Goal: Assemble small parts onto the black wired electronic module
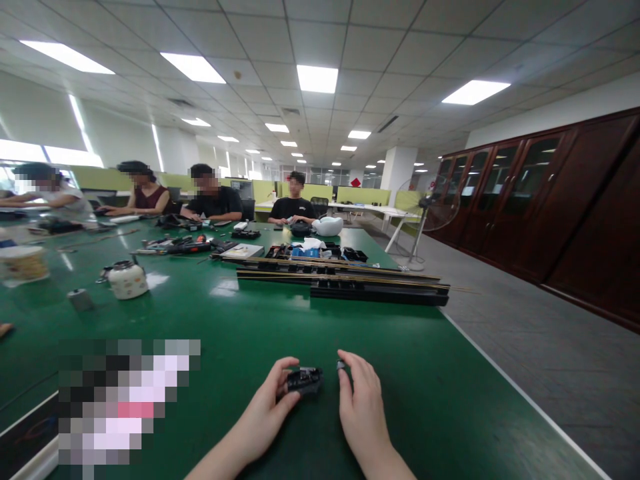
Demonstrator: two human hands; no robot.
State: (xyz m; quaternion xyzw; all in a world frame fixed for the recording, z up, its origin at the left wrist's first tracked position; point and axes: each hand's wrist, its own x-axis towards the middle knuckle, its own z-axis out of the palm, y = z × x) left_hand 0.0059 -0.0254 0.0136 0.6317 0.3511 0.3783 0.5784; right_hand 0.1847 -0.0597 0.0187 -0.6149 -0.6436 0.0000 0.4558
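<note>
My left hand [278, 392] grips a small black mechanical part [306, 380] between thumb and fingers, just above the green table [250, 333]. The part looks like a dark block with fine metal bits on top; its exact kind I cannot make out. To its right, my right hand [361, 393] pinches a tiny grey piece [341, 365] between thumb and index finger. A small gap separates the grey piece from the black part.
Long black rails [380, 293] with thin brass-coloured rods lie across the table ahead. A white jar [128, 279] and a grey cylinder [80, 300] stand at left. Tools [187, 245] lie farther back. Several people sit along the far side. The table edge [525, 393] runs along the right.
</note>
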